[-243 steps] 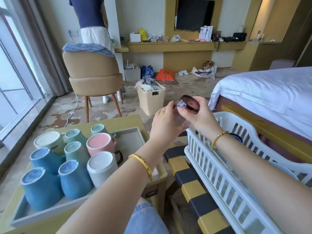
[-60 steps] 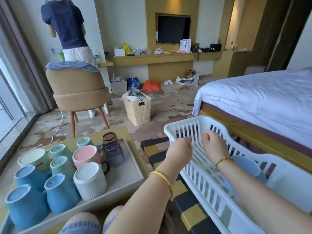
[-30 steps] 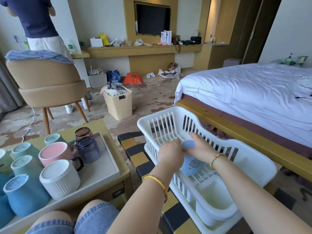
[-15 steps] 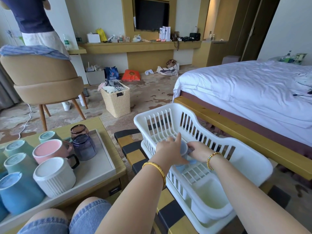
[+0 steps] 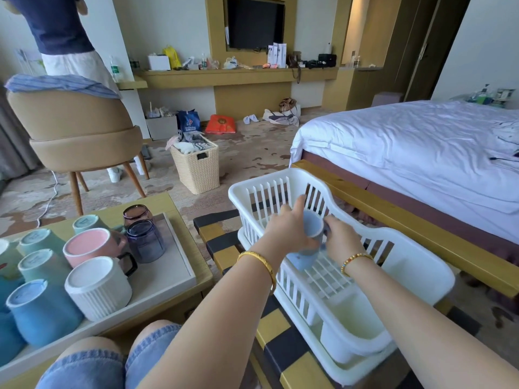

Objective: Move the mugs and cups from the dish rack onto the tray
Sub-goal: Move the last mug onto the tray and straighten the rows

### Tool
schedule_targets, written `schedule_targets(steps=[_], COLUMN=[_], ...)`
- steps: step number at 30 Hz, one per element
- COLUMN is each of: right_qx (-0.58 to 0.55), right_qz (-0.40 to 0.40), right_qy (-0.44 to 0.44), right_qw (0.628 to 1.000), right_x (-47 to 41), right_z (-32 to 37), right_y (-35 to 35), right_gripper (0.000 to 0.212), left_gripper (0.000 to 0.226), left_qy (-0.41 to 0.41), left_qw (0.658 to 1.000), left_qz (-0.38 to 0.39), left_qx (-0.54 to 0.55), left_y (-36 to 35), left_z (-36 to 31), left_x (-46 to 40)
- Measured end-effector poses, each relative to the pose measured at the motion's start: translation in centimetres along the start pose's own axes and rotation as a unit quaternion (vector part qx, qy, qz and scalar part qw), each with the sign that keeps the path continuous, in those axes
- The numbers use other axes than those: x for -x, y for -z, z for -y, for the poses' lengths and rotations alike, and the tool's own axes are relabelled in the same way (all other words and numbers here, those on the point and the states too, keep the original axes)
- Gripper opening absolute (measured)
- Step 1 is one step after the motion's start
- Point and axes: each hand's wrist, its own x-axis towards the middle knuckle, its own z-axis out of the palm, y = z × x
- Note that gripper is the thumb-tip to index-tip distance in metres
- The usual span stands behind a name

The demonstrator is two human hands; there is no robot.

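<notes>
A light blue mug [image 5: 310,237] is held just above the floor of the white dish rack [image 5: 393,262], tilted, its base up. My left hand [image 5: 289,228] grips the mug's side from the left, index finger stretched over its base. My right hand [image 5: 341,240] holds it from the right, where the handle seems to be. On the grey tray [image 5: 171,273] at the left stand several upturned mugs: a pink one [image 5: 90,245], a white ribbed one [image 5: 98,287], blue ones [image 5: 39,310], plus two dark glass cups [image 5: 144,240].
The rack sits on a yellow-and-black bench [image 5: 224,254] beside the bed [image 5: 421,153]. The tray lies on a low wooden table [image 5: 168,203]. Beyond are a wicker basket [image 5: 196,167], a tan chair [image 5: 81,133] and a standing person [image 5: 61,37]. My knees [image 5: 112,360] are below.
Both hands reached into the rack, took hold of the blue mug and have lifted it a little off the rack floor.
</notes>
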Motion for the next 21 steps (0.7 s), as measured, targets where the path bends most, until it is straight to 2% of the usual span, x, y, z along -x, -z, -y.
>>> schedule_targets(steps=[2, 4, 6, 9, 15, 18, 21], right_qx=[-0.027, -0.053, -0.076, -0.106, -0.109, -0.126, -0.142], right_qz=[-0.058, -0.106, -0.132, -0.145, -0.049, 0.013, 0.059], right_qy=[0.022, 0.055, 0.092, 0.15, 0.229, 0.247, 0.241], right_qw=[0.998, 0.991, 0.984, 0.972, 0.966, 0.961, 0.958], right_x=[-0.5, -1.2, -1.7, -2.5, -3.3, -2.4, -1.7], right_z=[1.4, 3.1, 5.3, 9.0, 16.5, 20.2, 22.4], right_y=[1.2, 2.2, 2.8, 2.4, -3.5, -7.3, -11.2], right_gripper=[0.034, 0.022, 0.015, 0.017, 0.019, 0.037, 0.039], left_gripper=[0.106, 0.107, 0.105, 0.103, 0.099, 0.101, 0.1], left_qy=[-0.021, -0.042, -0.052, -0.046, 0.045, 0.097, 0.151], left_qw=[0.998, 0.991, 0.982, 0.972, 0.974, 0.973, 0.969], left_qz=[-0.051, -0.109, -0.161, -0.221, -0.218, -0.206, -0.191], left_qx=[0.04, 0.061, 0.079, 0.06, 0.042, 0.044, 0.043], left_y=[1.7, 3.7, 6.0, 9.1, 12.9, 13.1, 11.8], left_z=[-0.5, -0.5, 0.0, 2.1, 10.6, 15.3, 19.3], left_x=[0.1, 0.6, 1.3, 2.7, 6.9, 8.9, 10.1])
